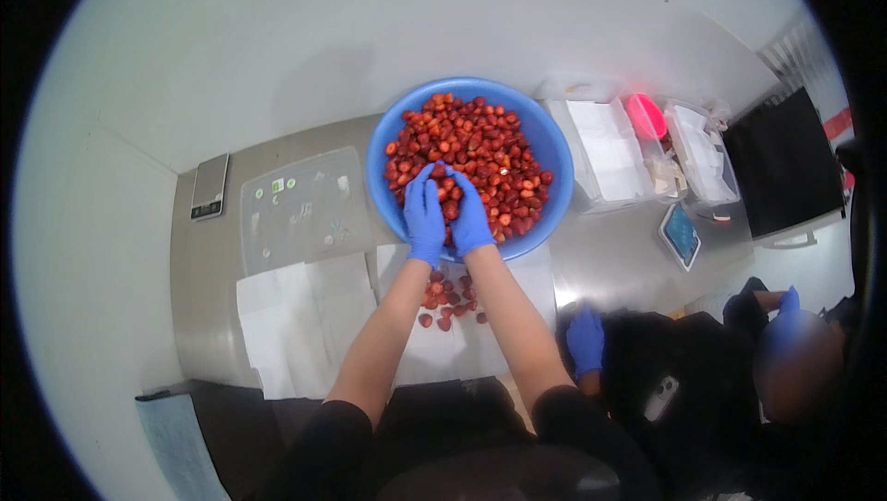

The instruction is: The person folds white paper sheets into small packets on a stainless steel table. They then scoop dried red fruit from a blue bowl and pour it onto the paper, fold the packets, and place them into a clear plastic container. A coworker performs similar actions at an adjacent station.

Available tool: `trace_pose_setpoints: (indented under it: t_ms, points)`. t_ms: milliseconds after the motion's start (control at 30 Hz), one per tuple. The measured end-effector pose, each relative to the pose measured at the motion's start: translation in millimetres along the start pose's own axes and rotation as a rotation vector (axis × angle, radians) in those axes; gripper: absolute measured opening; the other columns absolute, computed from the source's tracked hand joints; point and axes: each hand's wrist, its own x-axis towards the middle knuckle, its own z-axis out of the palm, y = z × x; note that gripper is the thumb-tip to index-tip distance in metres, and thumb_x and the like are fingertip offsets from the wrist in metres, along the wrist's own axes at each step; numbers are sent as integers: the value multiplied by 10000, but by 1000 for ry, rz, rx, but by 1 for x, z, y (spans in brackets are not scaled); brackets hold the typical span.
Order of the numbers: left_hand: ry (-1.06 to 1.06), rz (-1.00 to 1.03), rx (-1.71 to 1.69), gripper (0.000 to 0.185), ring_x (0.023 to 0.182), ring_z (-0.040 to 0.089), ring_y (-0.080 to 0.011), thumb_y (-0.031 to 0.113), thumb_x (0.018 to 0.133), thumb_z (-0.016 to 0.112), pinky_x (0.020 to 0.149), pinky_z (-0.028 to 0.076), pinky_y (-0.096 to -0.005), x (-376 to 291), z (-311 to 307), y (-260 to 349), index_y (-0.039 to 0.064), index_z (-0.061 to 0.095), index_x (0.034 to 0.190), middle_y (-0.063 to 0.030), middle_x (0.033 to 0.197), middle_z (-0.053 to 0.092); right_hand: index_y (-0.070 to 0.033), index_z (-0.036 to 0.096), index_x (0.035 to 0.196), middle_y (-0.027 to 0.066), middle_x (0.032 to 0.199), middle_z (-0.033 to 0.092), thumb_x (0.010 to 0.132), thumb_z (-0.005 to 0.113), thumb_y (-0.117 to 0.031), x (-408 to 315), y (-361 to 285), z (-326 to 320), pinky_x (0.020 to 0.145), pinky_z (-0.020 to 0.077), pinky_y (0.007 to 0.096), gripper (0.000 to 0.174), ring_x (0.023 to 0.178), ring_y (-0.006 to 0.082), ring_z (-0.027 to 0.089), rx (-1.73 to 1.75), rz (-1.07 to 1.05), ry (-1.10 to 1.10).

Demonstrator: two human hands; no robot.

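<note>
A large round blue plastic basin (563, 175) full of strawberries (478, 134) stands on a steel table, near the wall. Over its near side, my left hand (424, 213) and my right hand (471, 217), both in blue gloves, are cupped together around several strawberries (449, 209). White paper sheets (409, 355) lie on the table under my forearms. Loose strawberries (444, 323) rest on this paper, between my arms. More white paper (305, 335) is spread to the left.
At left are a digital scale (211, 186) and a translucent plastic lid (305, 210). At right stand clear bins with paper (606, 151), a pink bowl (646, 116) and a device with a blue screen (680, 236). A co-worker's gloved hand (586, 340) is at the table's near right edge.
</note>
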Motion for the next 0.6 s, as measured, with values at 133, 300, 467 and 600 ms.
trace_pose_setpoints:
  t_ms: [133,300,467,600]
  points:
    - [-11,110,39,321,1090,513,-293,169,931,458,964,384,-367,-36,-2,35,24,536,1207,-158,1152,542,-32,517,1252,73,1235,556,933,473,-232,-55,-8,11,989,410,297,379,1118,165,531,-185,-179,-12]
    - [-96,119,18,347,1096,504,-317,201,920,488,958,390,-382,-101,-13,56,20,524,1214,-169,1185,522,-25,466,1300,73,1251,532,972,401,-222,-133,5,-3,993,400,317,389,1116,185,523,-177,-286,-48]
    - [-117,93,3,357,1122,484,-325,212,911,499,980,369,-390,-160,-23,31,28,532,1216,-182,1214,499,-3,461,1294,101,1232,536,957,419,-221,-162,25,-47,993,396,328,403,1122,201,521,-57,-139,148]
    - [-192,0,25,421,1171,440,-349,252,912,481,1005,337,-413,-180,-21,-6,27,479,1268,-196,1252,459,-3,450,1298,99,1249,533,935,468,-207,-157,41,-89,1017,382,329,417,1154,202,509,-96,-141,190]
